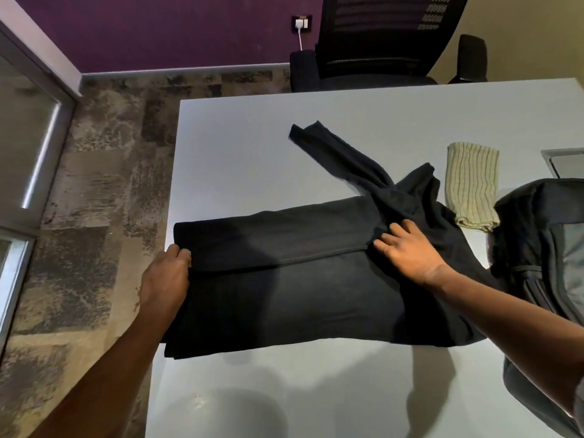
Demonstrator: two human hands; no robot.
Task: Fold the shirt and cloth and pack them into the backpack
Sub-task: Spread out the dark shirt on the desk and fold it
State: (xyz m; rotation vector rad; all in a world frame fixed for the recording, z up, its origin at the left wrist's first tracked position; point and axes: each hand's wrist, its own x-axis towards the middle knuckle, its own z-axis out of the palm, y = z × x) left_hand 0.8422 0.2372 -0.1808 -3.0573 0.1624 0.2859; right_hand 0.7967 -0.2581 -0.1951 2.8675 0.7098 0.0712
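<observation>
Black shirt (284, 286) lay partly folded across counter (252, 147), hem overhanging left edge. Left hand (166, 276) pinched hem fold there, grip curled on fabric. Right hand (407, 251) pressed flat on shirt, fingers spread. Striped cloth (472, 184) folded near right edge, just beside backpack (537, 235). Office chair (379, 42) stood beyond far edge.

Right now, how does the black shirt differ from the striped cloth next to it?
The shirt is black and plain; the cloth is pale with thin stripes. The shirt is much larger and only partly folded, one sleeve still stretched out, while the cloth is already a neat small rectangle. Both hands, left and right, are on the shirt; nothing touches the cloth. Both lie on the table, outside the backpack.
</observation>
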